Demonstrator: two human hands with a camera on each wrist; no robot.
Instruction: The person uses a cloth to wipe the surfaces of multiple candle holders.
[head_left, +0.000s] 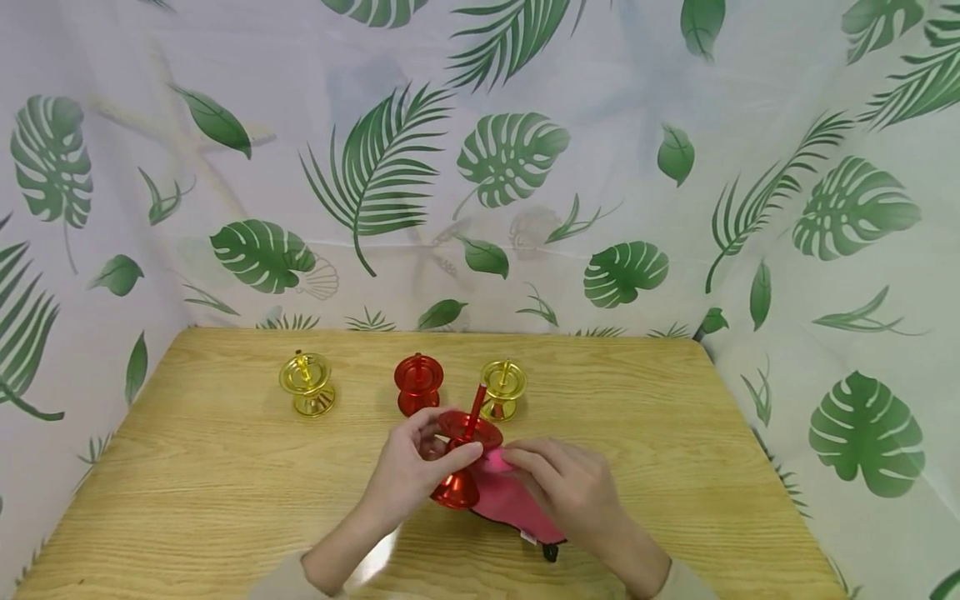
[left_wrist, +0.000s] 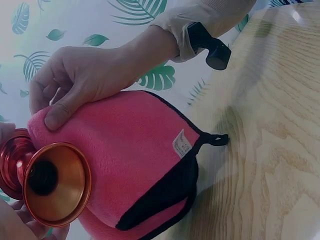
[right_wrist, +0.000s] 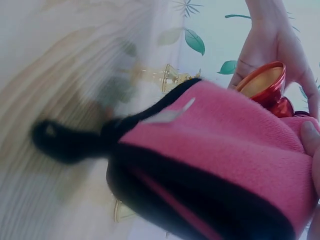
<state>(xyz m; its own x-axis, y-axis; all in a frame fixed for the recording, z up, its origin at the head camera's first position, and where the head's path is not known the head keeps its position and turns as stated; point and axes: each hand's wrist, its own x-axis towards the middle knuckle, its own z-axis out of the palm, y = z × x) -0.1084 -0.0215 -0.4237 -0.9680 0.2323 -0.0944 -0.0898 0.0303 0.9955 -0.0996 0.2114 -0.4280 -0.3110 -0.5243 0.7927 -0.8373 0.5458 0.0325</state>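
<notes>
A shiny red candle holder (head_left: 455,490) with a dish and an upright stem is gripped by my left hand (head_left: 414,463), tilted above the table. My right hand (head_left: 573,483) pinches a pink cloth (head_left: 517,506) with black trim against the holder, just below its dish. In the left wrist view the pink cloth (left_wrist: 135,145) hangs down, showing a white tag and a black loop, beside the hollow base of the red candle holder (left_wrist: 57,185). The right wrist view has the cloth (right_wrist: 215,125) covering part of the holder (right_wrist: 262,87).
Behind my hands on the wooden table (head_left: 225,500) stand a gold candle holder (head_left: 307,383) at left, a second red one (head_left: 418,385) in the middle and another gold one (head_left: 504,387) close to its right. A leaf-printed curtain (head_left: 525,275) borders the back and sides.
</notes>
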